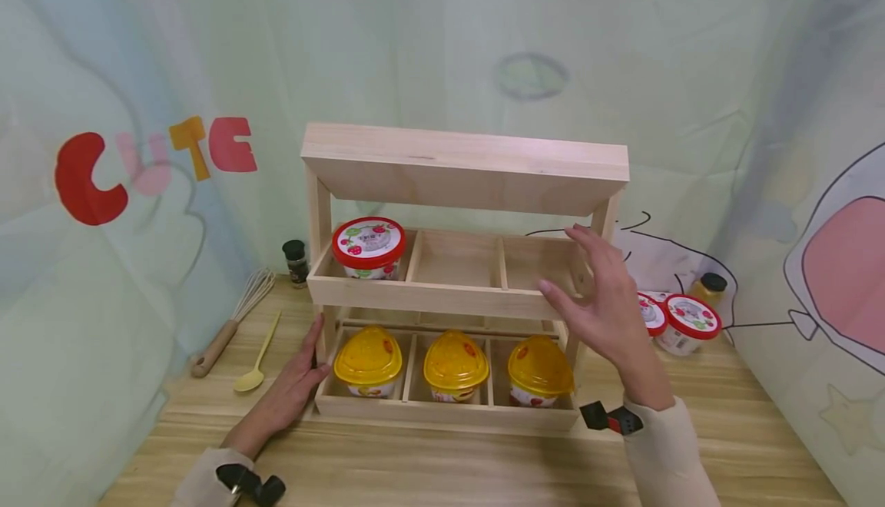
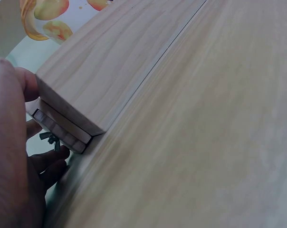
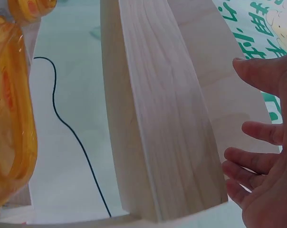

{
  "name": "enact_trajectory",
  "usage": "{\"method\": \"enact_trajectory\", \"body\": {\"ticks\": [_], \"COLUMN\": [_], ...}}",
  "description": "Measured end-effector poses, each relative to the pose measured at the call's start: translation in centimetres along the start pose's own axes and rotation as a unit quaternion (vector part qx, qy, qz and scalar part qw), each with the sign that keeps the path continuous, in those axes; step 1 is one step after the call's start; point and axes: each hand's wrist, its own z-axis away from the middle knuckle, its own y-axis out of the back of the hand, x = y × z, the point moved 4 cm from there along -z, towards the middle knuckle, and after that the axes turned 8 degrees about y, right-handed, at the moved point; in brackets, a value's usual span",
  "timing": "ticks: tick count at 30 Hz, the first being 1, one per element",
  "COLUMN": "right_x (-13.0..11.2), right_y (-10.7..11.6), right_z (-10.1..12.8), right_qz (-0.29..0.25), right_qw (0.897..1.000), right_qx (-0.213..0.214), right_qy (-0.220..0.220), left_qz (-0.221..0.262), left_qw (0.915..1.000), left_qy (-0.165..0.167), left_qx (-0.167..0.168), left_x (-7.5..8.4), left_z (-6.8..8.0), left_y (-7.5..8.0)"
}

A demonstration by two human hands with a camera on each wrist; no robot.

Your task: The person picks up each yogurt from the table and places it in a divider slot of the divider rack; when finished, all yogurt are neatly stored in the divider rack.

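My head view looks down at the whole wooden rack point(image 1: 456, 276); both wrist cameras sit tight against its wood.

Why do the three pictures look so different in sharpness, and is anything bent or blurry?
Head view: soft, even light, faint shadows; the wooden rack is fairly sharp, the right hand slightly blurred, edges bowed by the wide lens. Left wrist view: close wood grain soft, left hand out of focus. Right wrist view: yellow lid stretched at the edge.
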Motion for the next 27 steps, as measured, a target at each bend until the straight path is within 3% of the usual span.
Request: {"method": "enact_trajectory", "body": {"ticks": [15,27], "right_x": [2.1,4.6], "right_y": [1.3,3.2], "right_z": [1.7,4.2], "right_qz": [0.026,0.059], "right_qw": [0.999,0.995], "right_qx": [0.037,0.043], "right_qy": [-0.026,-0.065], "left_qz": [0.004,0.0], "left_qw": [0.9999,1.0], "left_qy": [-0.015,0.008], "left_qx": [0.007,-0.004], "left_x": [0.0,0.0], "left_z": [0.1,-0.1], "left_y": [0.1,0.1]}}
